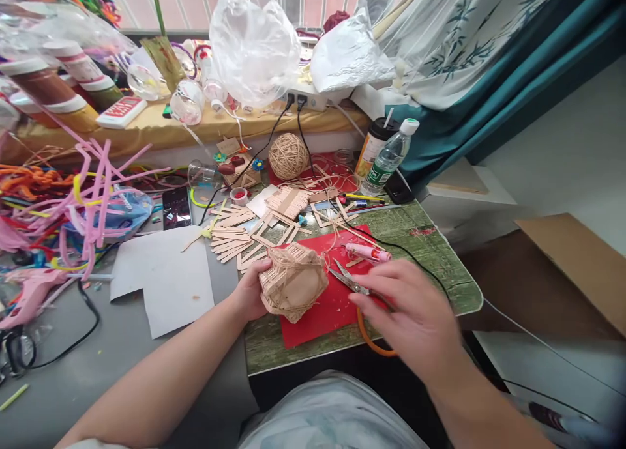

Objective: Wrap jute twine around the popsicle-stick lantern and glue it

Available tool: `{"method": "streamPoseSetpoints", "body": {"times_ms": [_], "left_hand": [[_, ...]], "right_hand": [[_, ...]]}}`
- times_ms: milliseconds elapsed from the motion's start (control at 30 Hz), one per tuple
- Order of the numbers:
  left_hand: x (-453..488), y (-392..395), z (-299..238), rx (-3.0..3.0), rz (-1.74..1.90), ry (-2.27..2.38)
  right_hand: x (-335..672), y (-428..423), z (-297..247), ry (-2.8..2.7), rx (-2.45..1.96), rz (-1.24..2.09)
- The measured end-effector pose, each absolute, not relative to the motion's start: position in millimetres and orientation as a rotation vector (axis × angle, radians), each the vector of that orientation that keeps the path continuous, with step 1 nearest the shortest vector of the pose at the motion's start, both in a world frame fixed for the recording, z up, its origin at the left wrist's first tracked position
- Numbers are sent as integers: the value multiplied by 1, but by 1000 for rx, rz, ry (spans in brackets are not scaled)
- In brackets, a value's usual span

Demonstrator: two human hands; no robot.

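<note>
My left hand (253,291) is closed around the side of a craft-stick basket (296,286). Stacked wooden sticks form its wall, twine crosses it, and a flat pale face is turned toward me. In my right hand (411,312) is a pair of scissors (349,279), blades parted and pointing at the basket, with an orange handle loop below the hand. A loose strand of twine (333,237) rises from the basket's right edge near the blade tips. Under both lies a red sheet (313,328), with a pink pen-like tool (368,252) on it beyond the scissors.
Craft sticks (232,237) spread behind the basket. Farther back are a twine ball (288,156), a water bottle (391,156) and a dark cup (374,146). Black cords cross the table (460,292). Left are grey card (166,279), pipe cleaners (92,195) and a pink glue gun (36,292).
</note>
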State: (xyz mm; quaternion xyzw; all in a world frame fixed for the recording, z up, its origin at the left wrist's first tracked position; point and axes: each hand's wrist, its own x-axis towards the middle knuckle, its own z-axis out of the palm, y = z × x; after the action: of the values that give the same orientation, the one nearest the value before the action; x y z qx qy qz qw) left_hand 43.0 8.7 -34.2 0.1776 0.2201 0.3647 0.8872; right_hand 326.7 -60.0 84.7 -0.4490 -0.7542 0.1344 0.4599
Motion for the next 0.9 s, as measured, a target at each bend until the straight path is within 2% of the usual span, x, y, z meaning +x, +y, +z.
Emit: {"method": "streamPoseSetpoints", "body": {"times_ms": [100,200,367,500,633,900], "left_hand": [[41,5,-36,437,639,450],[40,3,-36,471,597,435],[40,5,-41,481,622,429],[41,7,-45,486,625,477],[40,7,-46,498,592,489],[43,6,-43,473,608,467]], "right_hand": [[297,-36,55,-1799,-1027,406],[282,-25,35,-1707,-1016,619],[274,-22,21,-1425,-995,1022],[270,-19,13,-1268,-978,1169],[271,-19,12,-1294,-988,1160],[281,-22,26,-1667,-1028,833]]}}
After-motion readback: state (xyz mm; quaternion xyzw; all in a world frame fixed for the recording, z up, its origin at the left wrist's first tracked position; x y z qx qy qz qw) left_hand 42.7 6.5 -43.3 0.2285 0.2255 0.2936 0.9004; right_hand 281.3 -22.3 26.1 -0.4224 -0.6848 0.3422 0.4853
